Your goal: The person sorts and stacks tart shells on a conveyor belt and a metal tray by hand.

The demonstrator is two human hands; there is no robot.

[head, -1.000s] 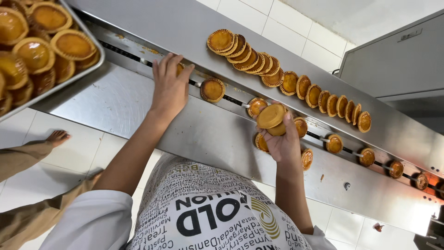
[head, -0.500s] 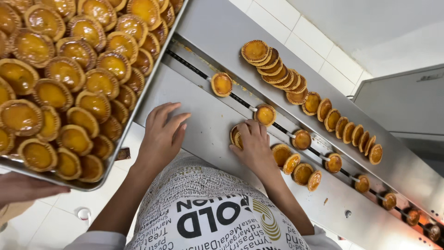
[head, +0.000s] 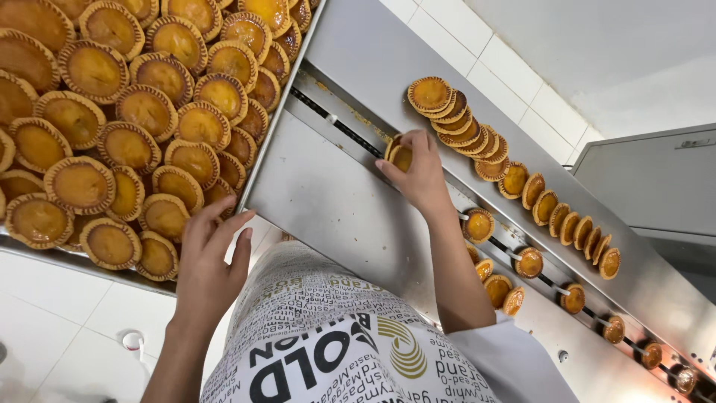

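Head view: steel conveyor (head: 350,201), white tiles; right fingers (head: 406,153) grip tart (head: 400,157), left fingers (head: 216,231) spread, empty.

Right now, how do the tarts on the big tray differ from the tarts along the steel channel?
The tarts on the tray lie crowded and piled; the tarts along the channel sit singly, spaced in a line. The left hand reaches toward the tray tarts empty, while the right hand holds a tart at the channel. Both kinds are round, golden, with fluted edges.
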